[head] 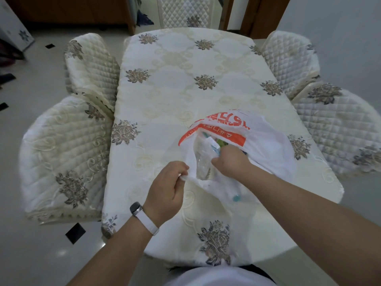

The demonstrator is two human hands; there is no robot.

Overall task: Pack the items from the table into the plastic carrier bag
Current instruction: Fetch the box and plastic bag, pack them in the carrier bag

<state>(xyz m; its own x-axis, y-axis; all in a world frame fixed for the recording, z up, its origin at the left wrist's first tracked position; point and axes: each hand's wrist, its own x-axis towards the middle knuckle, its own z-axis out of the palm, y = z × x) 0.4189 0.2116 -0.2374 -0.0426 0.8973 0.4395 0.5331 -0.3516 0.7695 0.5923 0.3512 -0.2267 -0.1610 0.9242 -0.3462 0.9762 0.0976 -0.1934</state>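
Observation:
A white plastic carrier bag (pixel 266 145) with orange print lies on the table (pixel 175 96), its mouth facing me. My left hand (pixel 167 188) pinches the bag's near edge and holds the mouth apart. My right hand (pixel 231 162) reaches into the opening, fingers closed around something I cannot make out. A clear plastic bottle (pixel 203 159) shows inside the bag, with green and blue items beside it. A small teal object (pixel 236 197) shows through the bag's near wall.
The table wears a cream cloth with brown flower motifs. Quilted covered chairs stand close on the left (pixel 66 153) and on the right (pixel 338 129), with more further back. A tiled floor (pixel 41 244) lies to the left.

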